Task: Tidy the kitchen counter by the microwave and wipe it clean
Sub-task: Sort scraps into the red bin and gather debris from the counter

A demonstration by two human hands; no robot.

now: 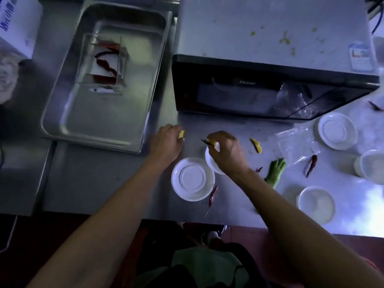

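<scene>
Evidently mid-tidying, just before the microwave point(270, 88), the left hand point(166, 142) pinched a yellow scrap point(181, 134) while the right hand point(226, 150) clamped a small white bowl point(212, 163) and dark scrap point(205, 141), likely needing binning next, wiping not yet begun.

The brand name "Haier" reads in pale letters along the top edge of the black glass door of the white-topped microwave oven point(247, 82); a small sticker point(360, 57) on its top and blue print on a white carton point(12, 19) (far left) are too blurred to read
</scene>
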